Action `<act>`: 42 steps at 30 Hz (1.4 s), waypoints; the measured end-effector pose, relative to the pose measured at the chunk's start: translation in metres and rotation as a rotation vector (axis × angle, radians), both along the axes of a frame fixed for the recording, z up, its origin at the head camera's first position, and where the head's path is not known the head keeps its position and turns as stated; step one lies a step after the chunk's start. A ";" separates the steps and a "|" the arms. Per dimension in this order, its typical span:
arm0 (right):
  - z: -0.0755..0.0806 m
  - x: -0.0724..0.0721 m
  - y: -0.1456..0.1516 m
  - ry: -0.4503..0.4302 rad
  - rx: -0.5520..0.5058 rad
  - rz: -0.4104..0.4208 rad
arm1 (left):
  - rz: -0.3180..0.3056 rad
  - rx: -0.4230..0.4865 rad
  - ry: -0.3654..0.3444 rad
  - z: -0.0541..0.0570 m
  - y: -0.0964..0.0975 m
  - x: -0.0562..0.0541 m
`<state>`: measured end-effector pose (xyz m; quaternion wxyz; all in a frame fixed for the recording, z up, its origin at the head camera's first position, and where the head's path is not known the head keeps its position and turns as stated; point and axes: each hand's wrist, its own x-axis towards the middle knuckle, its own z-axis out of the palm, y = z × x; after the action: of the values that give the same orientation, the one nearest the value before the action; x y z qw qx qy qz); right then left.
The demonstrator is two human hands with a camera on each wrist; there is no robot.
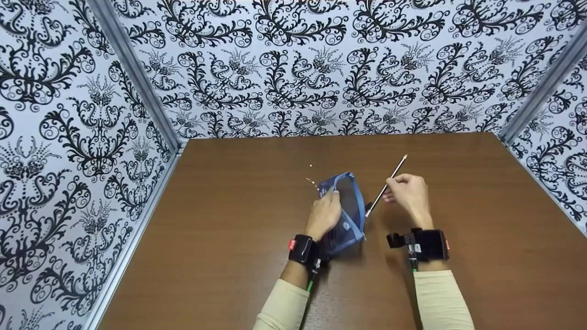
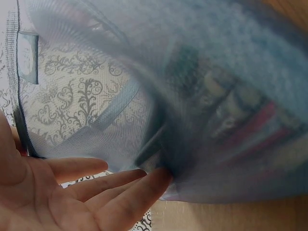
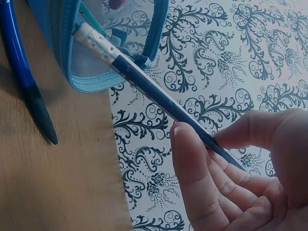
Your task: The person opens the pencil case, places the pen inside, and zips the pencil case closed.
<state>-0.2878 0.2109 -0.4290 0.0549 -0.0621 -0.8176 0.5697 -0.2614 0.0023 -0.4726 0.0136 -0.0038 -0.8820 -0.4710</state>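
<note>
A blue mesh zip pouch [image 1: 347,229] stands over the middle of the table with its zipped mouth spread apart. My left hand [image 1: 324,213] grips its left side, the thumb over the rim. Through the mesh in the left wrist view, blurred items such as a pink-red strip [image 2: 250,126] show inside the pouch. My right hand [image 1: 409,195] pinches a dark pencil [image 3: 149,89] between thumb and forefinger. The pencil is tilted, its sharpened tip up and away, its white-banded end at the pouch's mouth. Beside the pouch is a blue pen [image 3: 17,53] with a dark tip.
A short line of small pale beads or specks [image 1: 312,182] shows by the pouch's far left corner. The brown table [image 1: 220,220] ends at patterned walls [image 1: 298,68] at the back and sides. A camera is strapped to each wrist.
</note>
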 end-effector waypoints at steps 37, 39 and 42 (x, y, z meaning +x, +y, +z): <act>0.003 0.002 -0.010 0.029 -0.050 0.063 | -0.015 0.008 0.009 0.001 0.000 0.000; 0.003 0.002 -0.010 0.027 -0.055 0.071 | -0.013 0.006 0.011 0.001 -0.001 0.000; 0.002 0.003 -0.012 0.028 -0.052 0.087 | -0.014 0.000 0.012 0.001 0.000 0.000</act>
<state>-0.2849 0.1990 -0.4267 0.0400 -0.0198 -0.8037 0.5934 -0.2612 0.0018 -0.4718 0.0157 -0.0126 -0.8819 -0.4709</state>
